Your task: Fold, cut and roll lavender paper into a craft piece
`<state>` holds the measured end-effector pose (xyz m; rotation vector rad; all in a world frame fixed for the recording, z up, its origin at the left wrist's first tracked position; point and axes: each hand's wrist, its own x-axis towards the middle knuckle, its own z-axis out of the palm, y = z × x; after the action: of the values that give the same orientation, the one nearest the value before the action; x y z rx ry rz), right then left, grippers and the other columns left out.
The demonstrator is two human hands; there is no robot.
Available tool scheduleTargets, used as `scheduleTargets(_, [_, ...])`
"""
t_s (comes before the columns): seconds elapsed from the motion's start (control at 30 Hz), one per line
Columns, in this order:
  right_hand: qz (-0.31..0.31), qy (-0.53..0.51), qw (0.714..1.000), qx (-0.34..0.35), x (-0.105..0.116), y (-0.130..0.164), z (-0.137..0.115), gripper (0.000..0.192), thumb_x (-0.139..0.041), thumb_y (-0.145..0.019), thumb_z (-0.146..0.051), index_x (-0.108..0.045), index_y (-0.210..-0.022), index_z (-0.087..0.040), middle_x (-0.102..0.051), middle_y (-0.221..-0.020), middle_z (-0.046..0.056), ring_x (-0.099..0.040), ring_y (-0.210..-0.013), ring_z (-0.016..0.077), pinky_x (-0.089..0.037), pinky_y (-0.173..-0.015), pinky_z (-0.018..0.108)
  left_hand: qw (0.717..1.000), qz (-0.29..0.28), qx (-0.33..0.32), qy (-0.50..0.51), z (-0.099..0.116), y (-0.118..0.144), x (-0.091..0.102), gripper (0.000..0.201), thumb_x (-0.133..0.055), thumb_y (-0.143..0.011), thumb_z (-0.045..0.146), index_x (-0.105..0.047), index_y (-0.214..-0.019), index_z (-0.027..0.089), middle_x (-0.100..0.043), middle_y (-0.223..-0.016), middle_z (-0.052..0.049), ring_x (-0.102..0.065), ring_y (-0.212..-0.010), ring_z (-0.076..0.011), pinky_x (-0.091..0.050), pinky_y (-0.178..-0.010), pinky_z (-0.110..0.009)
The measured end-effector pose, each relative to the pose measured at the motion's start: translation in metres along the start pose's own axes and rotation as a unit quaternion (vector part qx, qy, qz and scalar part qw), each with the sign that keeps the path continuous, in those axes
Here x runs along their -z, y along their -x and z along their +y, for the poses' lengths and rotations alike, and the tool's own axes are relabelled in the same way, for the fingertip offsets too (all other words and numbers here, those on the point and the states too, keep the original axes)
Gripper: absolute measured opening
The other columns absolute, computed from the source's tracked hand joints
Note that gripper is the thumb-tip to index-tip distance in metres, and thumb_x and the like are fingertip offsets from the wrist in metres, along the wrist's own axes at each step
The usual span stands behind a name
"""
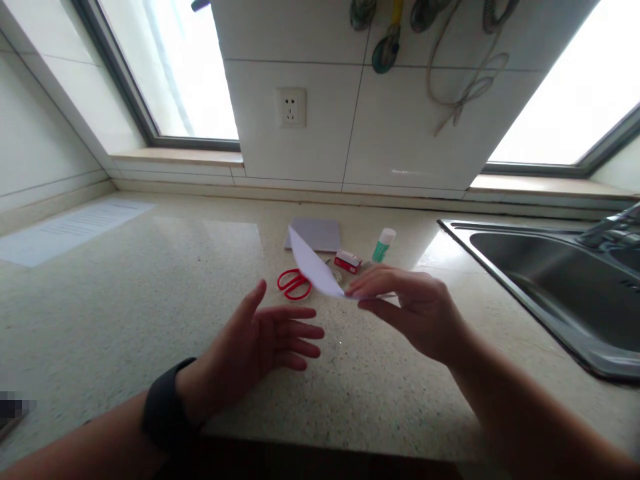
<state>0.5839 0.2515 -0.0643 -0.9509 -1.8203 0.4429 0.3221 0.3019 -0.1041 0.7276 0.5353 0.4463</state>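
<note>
A white sheet of paper [315,268] is pinched between the thumb and fingers of my right hand [410,300]. Its free side bends up to the left, above the counter. My left hand [265,333], a black band at its wrist, hovers below and left of the paper with fingers spread and nothing in them. Red-handled scissors [294,285] lie behind it, their blades mostly hidden by the paper. A small red and white box [348,261] sits beyond the paper. Right of the box stands a glue stick [384,245] with a white cap and green label.
A stack of pale paper [320,235] lies behind the scissors. One printed sheet [75,230] rests at the far left of the speckled counter [150,320]. To the right is a steel sink [550,280] with a faucet. A socket [291,107] is on the tiled wall.
</note>
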Motion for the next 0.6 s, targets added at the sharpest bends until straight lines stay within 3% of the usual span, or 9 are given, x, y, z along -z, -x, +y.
scheduleTargets(0.1, [-0.112,0.006,0.99,0.089,-0.006,-0.002,-0.003,0.012,-0.07,-0.092,-0.021,-0.075,-0.103,-0.024,-0.078,-0.099,0.005,-0.07,-0.098,0.0189,-0.055,-0.091,0.038,0.998,0.003,-0.043,0.042,0.005,0.0,-0.005,0.066,-0.042,-0.097,0.065,-0.058,-0.137,0.016,-0.071,-0.123,-0.017,-0.071,-0.101,-0.0294,-0.053,-0.089,-0.04])
scheduleTargets(0.2, [-0.154,0.021,0.984,0.09,-0.008,-0.001,-0.001,0.012,-0.07,-0.092,-0.021,-0.075,-0.103,-0.023,-0.078,-0.097,0.005,-0.07,-0.1,0.0188,-0.054,-0.092,0.038,0.998,0.033,-0.017,0.052,0.011,0.001,-0.008,0.068,-0.045,-0.096,0.063,-0.057,-0.137,0.011,-0.071,-0.121,-0.019,-0.069,-0.105,-0.0309,-0.05,-0.097,-0.043])
scheduleTargets(0.27, [-0.166,0.03,0.983,0.068,-0.007,0.0,0.002,0.011,-0.072,-0.091,-0.022,-0.075,-0.101,-0.024,-0.078,-0.097,0.004,-0.069,-0.101,0.0192,-0.054,-0.092,0.038,0.998,0.055,0.006,0.026,0.014,0.0,-0.008,0.065,-0.054,-0.092,0.06,-0.061,-0.131,0.008,-0.073,-0.113,-0.019,-0.071,-0.094,-0.0293,-0.053,-0.089,-0.041])
scheduleTargets(0.4, [-0.142,0.042,0.989,-0.005,-0.003,0.002,0.006,0.005,-0.07,-0.092,-0.026,-0.074,-0.095,-0.025,-0.077,-0.097,0.004,-0.069,-0.097,0.0198,-0.054,-0.091,0.04,0.996,0.052,-0.013,-0.075,0.016,-0.007,-0.001,0.049,-0.073,-0.083,0.028,-0.063,-0.129,0.012,-0.074,-0.11,-0.013,-0.069,-0.082,-0.0183,-0.052,-0.075,-0.028])
scheduleTargets(0.5, [-0.098,0.062,0.992,-0.047,-0.002,0.002,0.011,0.011,-0.066,-0.095,-0.03,-0.074,-0.09,-0.023,-0.076,-0.1,0.006,-0.069,-0.097,0.0209,-0.053,-0.093,0.043,0.994,0.011,-0.029,-0.103,0.013,-0.013,0.003,0.051,-0.074,-0.081,0.02,-0.062,-0.13,0.015,-0.071,-0.117,-0.012,-0.069,-0.089,-0.0181,-0.054,-0.083,-0.03])
scheduleTargets(0.6, [-0.069,0.084,0.99,-0.085,-0.003,0.003,0.017,0.017,-0.064,-0.095,-0.033,-0.074,-0.086,-0.023,-0.073,-0.115,0.008,-0.065,-0.112,0.024,-0.05,-0.1,0.048,0.993,-0.006,-0.043,-0.112,0.009,-0.015,0.005,0.05,-0.072,-0.083,0.016,-0.061,-0.132,0.019,-0.068,-0.124,-0.011,-0.069,-0.1,-0.02,-0.054,-0.092,-0.035])
